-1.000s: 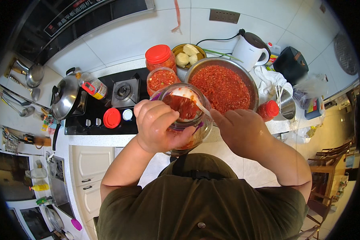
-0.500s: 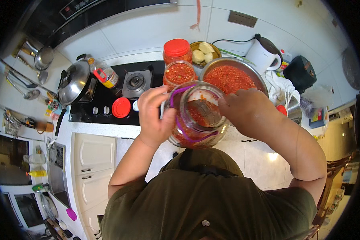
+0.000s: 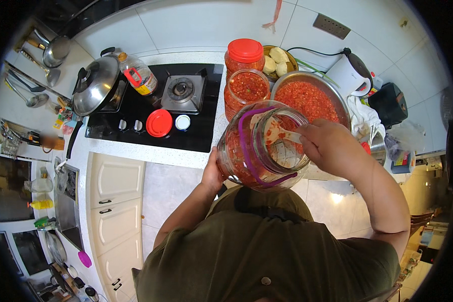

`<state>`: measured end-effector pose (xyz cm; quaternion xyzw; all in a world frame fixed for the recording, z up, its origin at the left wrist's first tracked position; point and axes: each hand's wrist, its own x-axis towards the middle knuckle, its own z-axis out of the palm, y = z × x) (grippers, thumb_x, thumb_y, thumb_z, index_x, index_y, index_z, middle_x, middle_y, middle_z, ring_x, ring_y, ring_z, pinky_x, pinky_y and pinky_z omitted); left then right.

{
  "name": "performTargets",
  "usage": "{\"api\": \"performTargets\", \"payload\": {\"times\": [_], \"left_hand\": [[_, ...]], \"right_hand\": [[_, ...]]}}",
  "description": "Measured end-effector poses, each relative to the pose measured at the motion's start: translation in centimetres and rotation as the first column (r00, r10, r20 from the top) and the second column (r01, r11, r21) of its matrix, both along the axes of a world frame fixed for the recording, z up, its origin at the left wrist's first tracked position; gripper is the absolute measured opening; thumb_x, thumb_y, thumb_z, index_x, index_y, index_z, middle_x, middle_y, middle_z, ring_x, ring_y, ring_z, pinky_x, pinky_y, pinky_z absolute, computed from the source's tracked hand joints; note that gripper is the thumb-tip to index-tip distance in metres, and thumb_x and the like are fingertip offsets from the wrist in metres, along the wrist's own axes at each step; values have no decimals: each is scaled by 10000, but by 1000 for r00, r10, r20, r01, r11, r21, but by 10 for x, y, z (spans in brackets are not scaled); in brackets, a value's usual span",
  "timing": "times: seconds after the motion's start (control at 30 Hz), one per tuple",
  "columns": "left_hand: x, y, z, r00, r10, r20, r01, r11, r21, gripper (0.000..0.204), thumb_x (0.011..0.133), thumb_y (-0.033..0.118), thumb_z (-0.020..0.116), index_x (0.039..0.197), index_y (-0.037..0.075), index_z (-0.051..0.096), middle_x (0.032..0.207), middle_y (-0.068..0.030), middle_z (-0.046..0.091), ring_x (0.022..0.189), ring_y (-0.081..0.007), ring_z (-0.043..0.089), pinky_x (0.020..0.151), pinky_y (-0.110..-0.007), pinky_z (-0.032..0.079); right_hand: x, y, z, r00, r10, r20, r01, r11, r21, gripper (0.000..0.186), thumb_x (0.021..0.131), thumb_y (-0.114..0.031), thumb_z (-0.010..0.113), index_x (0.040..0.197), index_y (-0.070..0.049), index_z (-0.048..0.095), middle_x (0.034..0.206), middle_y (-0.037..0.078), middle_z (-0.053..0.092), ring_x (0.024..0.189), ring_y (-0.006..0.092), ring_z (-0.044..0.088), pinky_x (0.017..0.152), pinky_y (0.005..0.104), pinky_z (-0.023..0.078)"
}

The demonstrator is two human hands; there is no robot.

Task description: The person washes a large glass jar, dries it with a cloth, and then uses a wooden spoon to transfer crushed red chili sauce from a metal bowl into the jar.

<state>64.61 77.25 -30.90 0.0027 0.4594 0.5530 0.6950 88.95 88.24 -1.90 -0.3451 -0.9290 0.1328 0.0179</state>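
Note:
A large glass jar [image 3: 235,151] with a purple carrying handle is tilted toward the right, its open mouth facing my right hand. Red chopped chili clings to its inside wall. My left hand [image 3: 214,171] supports the jar from its left side and underneath, fingers partly hidden behind the glass. In my right hand [image 3: 333,147] is the handle of a pale spoon [image 3: 288,136], whose bowl reaches inside the jar and is smeared with red. Just beyond the jar stand a steel basin [image 3: 344,106] of chopped chili [image 3: 307,99] and an open chili-filled jar [image 3: 249,88].
A red-lidded jar [image 3: 245,51] and a bowl of pale peeled pieces [image 3: 277,60] stand at the back. Leftward, the black gas hob [image 3: 141,108] holds a lidded wok [image 3: 96,85], an oil bottle [image 3: 140,75] and a red lid [image 3: 159,123]. A white kettle [image 3: 345,73] stands right.
My left hand has moved from beside the jar's neck down to its lower left side. The jar now leans more to the right, and the spoon in my right hand has come into sight.

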Motion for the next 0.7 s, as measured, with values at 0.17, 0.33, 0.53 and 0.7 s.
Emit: {"api": "performTargets", "payload": {"times": [0.17,0.33,0.53,0.7], "left_hand": [[7,17,11,974,201,107,-201,979,-10,608,1047,542,319,1425,95,484,1412,-123,562,1311,-294,522,1112,-471,412],[-3,23,11,927,277,252,-267,961,-71,574,1064,494,294,1427,90,480,1432,-147,542,1336,-327,497,1115,-499,408],[-14,29,8,953,178,247,-175,984,-35,605,1054,535,264,1451,126,467,1507,-142,469,1379,-370,442,1145,-583,332],[-26,38,-7,943,63,328,-75,997,24,661,1035,591,218,1481,160,446,1532,-114,446,1408,-382,398,1152,-637,269]], "right_hand": [[-16,-5,-15,982,-62,-179,71,997,42,182,905,-160,612,1030,-37,659,826,177,622,769,376,641,685,476,539],[-22,-7,-21,971,-55,-231,75,994,81,164,892,-147,625,1011,-38,650,786,167,602,717,369,635,646,472,534],[-32,-5,-25,965,-60,-255,98,985,140,167,893,-145,625,1011,-31,651,777,169,599,699,367,634,632,468,532],[-40,1,-28,962,-77,-261,122,979,162,161,900,-149,613,992,-25,659,797,174,611,717,373,635,651,471,529]]}}
